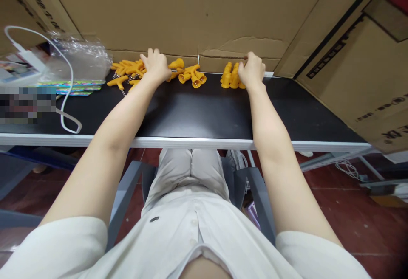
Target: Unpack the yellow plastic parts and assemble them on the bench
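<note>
The left hand (156, 64) reaches over the black counter (200, 115) between yellow T-shaped handles (117, 82) with metal chains and a cluster of yellow bell-shaped pieces (195, 80), its fingers partly fanned (whether they pinch anything, I cannot tell). The right hand (252, 71) curls at the right end of a row of upright yellow pieces (226, 79); its grip is hidden too. Cardboard (204, 15) stands behind, and a white cable (70, 83) loops at the left.

The right fingers (241, 69) touch upright yellow pieces (226, 77).
</note>
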Demonstrator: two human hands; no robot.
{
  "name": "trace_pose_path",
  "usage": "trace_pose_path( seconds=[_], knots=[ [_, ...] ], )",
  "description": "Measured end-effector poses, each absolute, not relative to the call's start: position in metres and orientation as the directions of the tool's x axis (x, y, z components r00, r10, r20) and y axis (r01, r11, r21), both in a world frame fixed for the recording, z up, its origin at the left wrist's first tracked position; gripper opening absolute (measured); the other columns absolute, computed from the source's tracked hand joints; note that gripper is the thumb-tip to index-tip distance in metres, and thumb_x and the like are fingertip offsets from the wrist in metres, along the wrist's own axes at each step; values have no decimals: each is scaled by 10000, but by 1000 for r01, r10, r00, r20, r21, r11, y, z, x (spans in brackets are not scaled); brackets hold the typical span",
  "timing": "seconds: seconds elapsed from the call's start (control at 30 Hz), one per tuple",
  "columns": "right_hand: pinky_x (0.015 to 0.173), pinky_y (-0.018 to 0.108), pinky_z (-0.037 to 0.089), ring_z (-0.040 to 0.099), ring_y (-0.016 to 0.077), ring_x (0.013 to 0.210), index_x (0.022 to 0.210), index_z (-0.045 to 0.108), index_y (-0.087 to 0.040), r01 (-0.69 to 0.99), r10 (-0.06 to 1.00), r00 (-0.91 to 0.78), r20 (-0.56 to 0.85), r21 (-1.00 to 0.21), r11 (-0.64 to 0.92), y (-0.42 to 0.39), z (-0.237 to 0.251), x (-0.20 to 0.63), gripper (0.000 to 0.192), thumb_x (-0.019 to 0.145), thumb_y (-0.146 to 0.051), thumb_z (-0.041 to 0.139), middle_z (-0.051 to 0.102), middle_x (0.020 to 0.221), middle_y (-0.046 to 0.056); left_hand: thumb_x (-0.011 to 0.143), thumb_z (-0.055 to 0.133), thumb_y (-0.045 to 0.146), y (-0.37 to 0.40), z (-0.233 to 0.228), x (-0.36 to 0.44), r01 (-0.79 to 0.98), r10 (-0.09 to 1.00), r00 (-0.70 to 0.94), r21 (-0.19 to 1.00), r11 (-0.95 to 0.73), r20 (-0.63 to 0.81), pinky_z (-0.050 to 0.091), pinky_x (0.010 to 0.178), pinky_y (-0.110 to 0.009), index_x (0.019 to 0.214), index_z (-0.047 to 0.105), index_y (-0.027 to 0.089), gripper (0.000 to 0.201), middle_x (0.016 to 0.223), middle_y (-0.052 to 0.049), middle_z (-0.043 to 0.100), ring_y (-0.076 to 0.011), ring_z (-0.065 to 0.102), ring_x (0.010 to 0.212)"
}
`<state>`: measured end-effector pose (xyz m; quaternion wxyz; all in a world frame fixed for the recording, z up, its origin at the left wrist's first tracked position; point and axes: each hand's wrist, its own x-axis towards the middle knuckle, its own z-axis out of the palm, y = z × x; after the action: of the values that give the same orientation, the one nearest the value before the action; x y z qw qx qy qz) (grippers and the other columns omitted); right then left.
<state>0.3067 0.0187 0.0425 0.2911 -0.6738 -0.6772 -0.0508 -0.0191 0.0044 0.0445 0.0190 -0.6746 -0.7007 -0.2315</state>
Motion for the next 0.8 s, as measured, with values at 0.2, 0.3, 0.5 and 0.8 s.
trace_pose_path(
  seconds=[0.2,0.3,0.5,0.8],
  knots=[
    [1172,647,446,455,428,1584,1702,481,-267,900,798,-320,511,-100,425,-7,45,271,619,1097,-384,422,540,1703,200,1079,483,356,-40,52,4,946,911,42,276,-168,411,279,1265,-574,1384,695,161,420,1865,-134,283,-418,410,1586],
    [1222,704,378,355,434,1651,1745,451,-265,861,765,-431,478,-34,507,-18,44,254,668,1093,-407,436,534,1713,198,1111,473,326,-48,48,9,938,904,176,213,-274,390,336,1263,-541,1384,690,153,389,1921,-111,162,-408,460,1579],
    [1274,641,334,473,405,1560,1615,586,-214,827,766,-508,394,-23,561,-17,35,241,553,1126,-332,356,624,1621,199,1095,494,264,-40,35,14,914,847,256,169,-370,466,514,1185,-517,1404,704,184,382,1878,-137,303,-427,624,1485],
    [1235,639,379,563,414,1419,1420,621,-198,840,733,-491,472,33,542,0,24,241,395,1125,-343,402,677,1455,205,899,636,173,11,5,-2,827,771,232,296,-478,594,508,1259,-525,1400,675,288,515,1626,-130,593,-378,646,1452]
  ],
)
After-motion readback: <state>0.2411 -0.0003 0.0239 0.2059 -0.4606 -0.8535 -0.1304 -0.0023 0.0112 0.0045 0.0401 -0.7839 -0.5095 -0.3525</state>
